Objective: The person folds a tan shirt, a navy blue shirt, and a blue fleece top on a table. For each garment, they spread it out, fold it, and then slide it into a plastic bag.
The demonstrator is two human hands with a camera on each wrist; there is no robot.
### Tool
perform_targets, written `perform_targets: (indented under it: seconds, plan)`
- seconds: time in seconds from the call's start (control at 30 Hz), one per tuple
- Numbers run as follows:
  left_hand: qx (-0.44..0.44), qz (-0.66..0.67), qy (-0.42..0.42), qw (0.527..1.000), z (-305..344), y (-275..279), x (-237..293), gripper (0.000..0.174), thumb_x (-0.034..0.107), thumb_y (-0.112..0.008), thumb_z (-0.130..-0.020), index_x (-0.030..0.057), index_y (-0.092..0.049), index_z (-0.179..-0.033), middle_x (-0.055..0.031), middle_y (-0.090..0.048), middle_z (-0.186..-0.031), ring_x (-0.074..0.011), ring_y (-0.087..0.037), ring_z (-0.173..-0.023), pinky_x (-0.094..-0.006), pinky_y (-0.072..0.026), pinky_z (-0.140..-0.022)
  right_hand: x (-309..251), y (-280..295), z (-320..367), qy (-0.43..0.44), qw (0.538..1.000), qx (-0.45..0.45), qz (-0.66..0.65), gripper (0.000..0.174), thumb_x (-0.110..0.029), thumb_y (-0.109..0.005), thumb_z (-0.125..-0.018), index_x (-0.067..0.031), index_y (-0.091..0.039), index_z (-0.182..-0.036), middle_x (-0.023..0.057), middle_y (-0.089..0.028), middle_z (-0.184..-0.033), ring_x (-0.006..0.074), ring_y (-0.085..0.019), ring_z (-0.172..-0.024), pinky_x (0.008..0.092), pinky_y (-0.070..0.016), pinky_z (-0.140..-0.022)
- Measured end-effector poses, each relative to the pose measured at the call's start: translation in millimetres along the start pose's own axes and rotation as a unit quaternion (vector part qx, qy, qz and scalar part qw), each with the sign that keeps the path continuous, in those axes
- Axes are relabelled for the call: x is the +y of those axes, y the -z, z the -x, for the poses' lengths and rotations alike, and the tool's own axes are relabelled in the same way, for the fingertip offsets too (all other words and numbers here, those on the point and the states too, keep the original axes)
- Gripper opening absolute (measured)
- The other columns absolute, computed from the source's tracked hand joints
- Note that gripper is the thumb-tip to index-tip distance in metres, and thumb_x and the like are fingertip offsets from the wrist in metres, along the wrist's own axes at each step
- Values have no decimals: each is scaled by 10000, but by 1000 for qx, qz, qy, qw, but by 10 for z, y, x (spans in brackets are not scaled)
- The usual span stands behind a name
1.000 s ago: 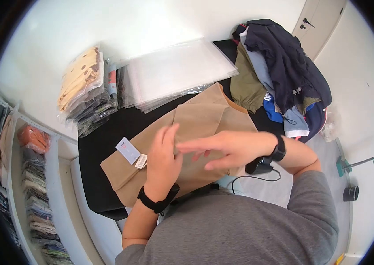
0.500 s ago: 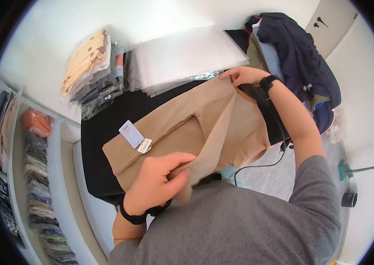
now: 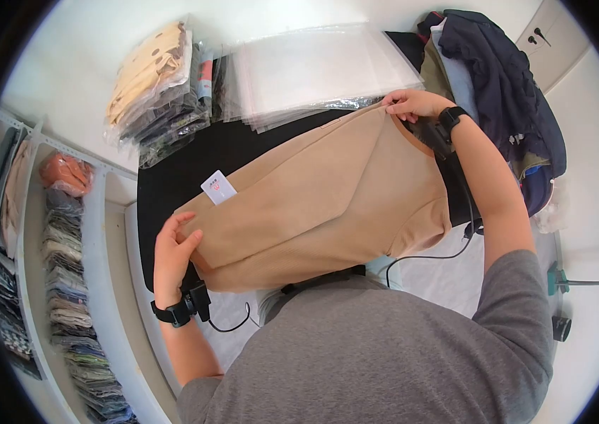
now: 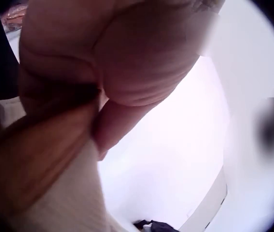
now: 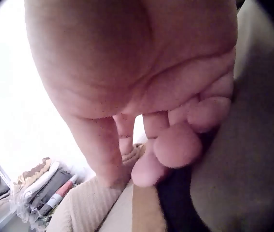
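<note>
A tan knit sweater [image 3: 292, 205] with a brown-trimmed neckline lies folded lengthwise across the black table [image 3: 172, 169]. At its far right corner, beside the neckline, my right hand [image 3: 416, 104] pinches the fabric between thumb and fingers; the ribbed knit [image 5: 86, 203] shows beneath them in the right wrist view. My left hand [image 3: 172, 254] grips the opposite end, and the left wrist view has the cloth [image 4: 74, 193] running up between thumb and fingers. A white card tag [image 3: 219, 187] with a red mark sticks out along the sweater's back edge, partly covered by the folded layer.
Flat clear plastic bags [image 3: 321, 67] are stacked behind the sweater. Bagged garments [image 3: 151, 78] are piled at the back left. Dark jackets and other clothes [image 3: 490, 85] lie heaped at the right. A shelf [image 3: 94, 240] of packed clothing stands on the left.
The hands came apart from above the sweater; the right took the neckline corner. The left lifted a flap, and it now lies flat over the body, with the left hand at the far left end.
</note>
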State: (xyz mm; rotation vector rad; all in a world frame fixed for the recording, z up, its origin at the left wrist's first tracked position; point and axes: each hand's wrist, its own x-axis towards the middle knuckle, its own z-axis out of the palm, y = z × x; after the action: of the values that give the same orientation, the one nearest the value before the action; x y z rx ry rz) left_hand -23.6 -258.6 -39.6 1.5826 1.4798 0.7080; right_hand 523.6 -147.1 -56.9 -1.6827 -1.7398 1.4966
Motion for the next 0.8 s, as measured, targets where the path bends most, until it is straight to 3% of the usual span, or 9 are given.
perform_targets:
  seconds: [0.03, 0.1, 0.2, 0.3, 0.4, 0.43, 0.57, 0.73, 0.8]
  plan:
    - [36, 59, -43, 997, 20, -40, 72, 346, 43, -627, -806, 28, -551, -1143, -27, -578, -917, -92, -530, -855, -219, -428, -745, -5, -10, 4, -1, 1000, -1, 1, 179, -225, -579, -906, -91, -591, -1024, -47, -491, -672, 25, -430, -551, 175, -345, -479]
    - [60, 98, -47, 992, 26, -3, 204, 334, 37, -623, -807, 26, -558, -1135, -27, -575, -923, -95, -531, -865, -220, -430, -754, -24, -42, -19, -6, 999, 25, 21, 155, -251, -560, -921, -97, -568, -930, -52, -478, -649, 26, -424, -537, 180, -335, -460]
    - [104, 134, -51, 984, -117, 75, 74, 328, 45, -635, -798, 14, -564, -1117, -43, -577, -946, -109, -539, -869, -231, -443, -751, -14, -35, -52, -18, 999, 27, 28, 146, -248, -559, -922, -102, -563, -925, -51, -465, -631, 29, -414, -521, 184, -325, -445]
    - [67, -118, 11, 991, -373, 152, -402, 434, 107, -695, -753, 46, -545, -1156, -106, -560, -964, -149, -544, -841, -266, -459, -697, -16, -40, -67, -15, 999, 24, 35, 155, -259, -544, -931, -107, -560, -906, -50, -462, -607, 38, -411, -506, 194, -318, -434]
    - [110, -241, -18, 964, -347, 135, -396, 434, 129, -705, -739, 88, -563, -1146, -99, -522, -912, -182, -529, -782, -291, -463, -682, -4, -50, -92, -16, 999, 24, 42, 168, -266, -526, -940, -107, -553, -891, -49, -464, -608, 47, -406, -495, 212, -314, -422]
    - [111, -223, -33, 968, -305, 125, -303, 431, 151, -707, -737, 103, -566, -1142, -105, -495, -895, -233, -519, -772, -321, -464, -697, -18, -75, -86, -11, 998, 34, 55, 163, -264, -526, -940, -110, -550, -894, -48, -466, -617, 46, -402, -493, 209, -309, -424]
    - [70, -263, -75, 959, -388, 176, -447, 442, 164, -706, -742, 96, -548, -1149, -120, -512, -927, -265, -529, -827, -339, -460, -733, -39, -74, -21, -5, 997, 41, 63, 134, -257, -520, -946, -134, -538, -895, -58, -456, -636, 27, -377, -495, 180, -289, -433]
    - [72, -233, -49, 969, -367, 153, -390, 386, 171, -702, -747, 61, -551, -1085, -139, -517, -939, -289, -531, -866, -352, -454, -759, -24, -87, -20, 3, 999, 46, -9, 96, -220, -533, -936, -131, -531, -900, -51, -446, -649, 35, -374, -492, 189, -290, -434]
    - [68, -228, -52, 970, -379, 166, -414, 373, 170, -705, -746, 40, -545, -1057, -142, -515, -936, -292, -529, -862, -352, -453, -756, -124, -82, -3, 10, 994, 64, 92, 101, -177, -595, -890, -104, -530, -911, -34, -469, -678, 69, -438, -548, 218, -354, -486]
